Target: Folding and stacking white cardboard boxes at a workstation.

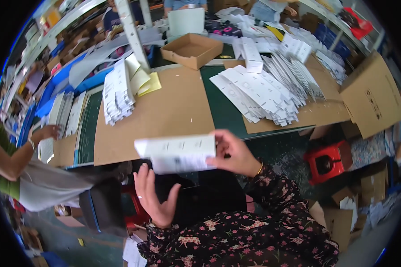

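Observation:
A long white paperboard box [180, 153] with small print on its sides is held up in front of me, just off the table's near edge. My right hand [236, 153] grips its right end between thumb and fingers. Below the box's left end, my left hand [158, 196] is open, fingers spread and holding nothing. Its fingertips come close to the box; whether they touch I cannot tell. Flat white carton blanks [258, 93] lie fanned in a pile at the right of the table. Another stack of white cartons [118, 93] stands on the left.
An open brown cardboard tray [191, 50] sits at the table's back. Brown cardboard sheets [165, 104] cover the green tabletop. A co-worker's hand [49, 132] handles white blanks at far left. A red stool [329, 161] and a large open carton [372, 98] are on the right.

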`<state>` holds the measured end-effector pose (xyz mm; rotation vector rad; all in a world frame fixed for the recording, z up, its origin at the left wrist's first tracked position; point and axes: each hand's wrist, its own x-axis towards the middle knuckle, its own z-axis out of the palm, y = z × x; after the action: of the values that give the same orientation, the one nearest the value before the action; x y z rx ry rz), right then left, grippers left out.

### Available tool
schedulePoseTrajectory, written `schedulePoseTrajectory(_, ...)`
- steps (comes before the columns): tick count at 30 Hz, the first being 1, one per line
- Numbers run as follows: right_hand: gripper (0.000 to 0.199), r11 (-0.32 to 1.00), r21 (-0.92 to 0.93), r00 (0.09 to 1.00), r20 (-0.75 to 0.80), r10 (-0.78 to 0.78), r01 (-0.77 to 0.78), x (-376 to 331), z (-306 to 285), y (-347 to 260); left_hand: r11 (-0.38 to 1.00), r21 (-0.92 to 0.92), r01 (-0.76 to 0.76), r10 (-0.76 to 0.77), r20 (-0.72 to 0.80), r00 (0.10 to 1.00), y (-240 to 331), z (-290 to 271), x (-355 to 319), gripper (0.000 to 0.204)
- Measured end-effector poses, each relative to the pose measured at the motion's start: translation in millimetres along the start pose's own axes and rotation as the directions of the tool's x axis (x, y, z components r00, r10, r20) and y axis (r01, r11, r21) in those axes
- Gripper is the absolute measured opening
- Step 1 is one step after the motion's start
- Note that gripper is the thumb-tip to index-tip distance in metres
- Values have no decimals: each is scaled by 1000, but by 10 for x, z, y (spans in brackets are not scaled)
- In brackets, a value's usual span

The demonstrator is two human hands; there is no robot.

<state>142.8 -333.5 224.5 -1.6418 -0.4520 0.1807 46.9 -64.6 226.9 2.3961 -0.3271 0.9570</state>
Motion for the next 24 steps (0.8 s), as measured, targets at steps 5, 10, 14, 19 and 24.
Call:
schedulePoseTrajectory(5, 43, 941, 329, 933, -356, 50, 75, 516, -152, -225, 993, -51, 108, -110, -31, 993, -109, -4, -166, 64)
schedulePoseTrajectory(10, 41, 721, 610, 843, -533, 67, 329, 939, -657, -114, 986, -94, 137, -130, 80, 988, -113, 115, -355, 57)
schedulePoseTrajectory(14, 36, 934, 244, 754, -656, -39, 261, 751, -834, 20, 982, -107, 156, -142, 133, 981, -189, 200, -420, 49)
schedulePoseTrajectory(19, 30, 901, -395, 616, -759, -209, -181, 151, -1387, 398, 978, -86, 191, -166, 239, 957, -313, 272, -508, 38)
schedulePoseTrajectory(24, 54, 410, -755, 552, -654, -517, -511, -141, -1880, 450, 981, -85, 175, -139, 321, 937, -362, 348, -527, 30)
